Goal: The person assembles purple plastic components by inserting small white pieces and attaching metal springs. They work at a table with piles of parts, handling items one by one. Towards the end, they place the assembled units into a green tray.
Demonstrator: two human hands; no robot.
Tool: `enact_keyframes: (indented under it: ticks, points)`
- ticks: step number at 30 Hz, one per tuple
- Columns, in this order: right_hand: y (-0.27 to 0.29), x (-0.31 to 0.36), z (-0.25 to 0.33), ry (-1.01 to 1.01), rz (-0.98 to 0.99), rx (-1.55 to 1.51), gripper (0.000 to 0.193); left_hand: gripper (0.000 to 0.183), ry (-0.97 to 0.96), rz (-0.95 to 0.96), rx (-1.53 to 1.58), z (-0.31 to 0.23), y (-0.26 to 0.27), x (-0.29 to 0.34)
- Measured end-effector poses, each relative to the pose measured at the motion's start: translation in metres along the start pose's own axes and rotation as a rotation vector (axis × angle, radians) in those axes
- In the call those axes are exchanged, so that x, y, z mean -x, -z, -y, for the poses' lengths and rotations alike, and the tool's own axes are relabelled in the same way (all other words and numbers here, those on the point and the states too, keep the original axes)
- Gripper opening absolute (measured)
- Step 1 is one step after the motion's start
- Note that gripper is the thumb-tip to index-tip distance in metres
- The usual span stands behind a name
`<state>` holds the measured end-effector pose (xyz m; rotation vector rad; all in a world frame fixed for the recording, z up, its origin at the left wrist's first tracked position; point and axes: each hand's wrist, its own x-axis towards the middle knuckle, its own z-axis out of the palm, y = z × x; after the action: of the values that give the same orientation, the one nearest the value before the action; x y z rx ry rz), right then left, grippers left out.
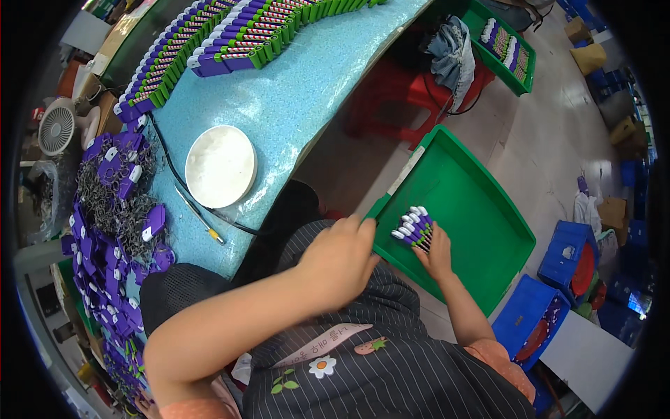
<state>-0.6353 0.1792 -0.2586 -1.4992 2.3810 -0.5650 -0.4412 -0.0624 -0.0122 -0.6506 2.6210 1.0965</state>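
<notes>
My left hand (340,260), slightly blurred, is curled at the near left corner of a green plastic tray (481,209) and seems to grip its rim. Inside that tray my right hand (437,255) is closed around a small row of slim purple pieces (413,225) with white ends and green parts. The pieces lie side by side, close to the tray's left wall. Their lower ends are hidden by my right fingers.
Long rows of similar purple and green pieces (241,49) stand on the blue table (293,91). A white round dish (221,166), a yellow-tipped tool (213,234) and a heap of purple parts (105,244) lie nearer. Beyond are a red stool (398,105) and blue bins (527,318).
</notes>
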Motion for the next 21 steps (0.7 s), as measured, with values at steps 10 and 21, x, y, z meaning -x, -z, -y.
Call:
enact_keyframes:
  ticks: [10,21]
  points:
    - [-0.031,-0.012,0.006,0.078,-0.031,-0.041,0.084,0.025,0.601,0.459,-0.579,0.096,-0.047,-0.051]
    - [-0.036,-0.024,0.025,0.053,0.046,-0.074,0.093,0.049,0.342,0.376,-0.522,0.057,-0.049,-0.107]
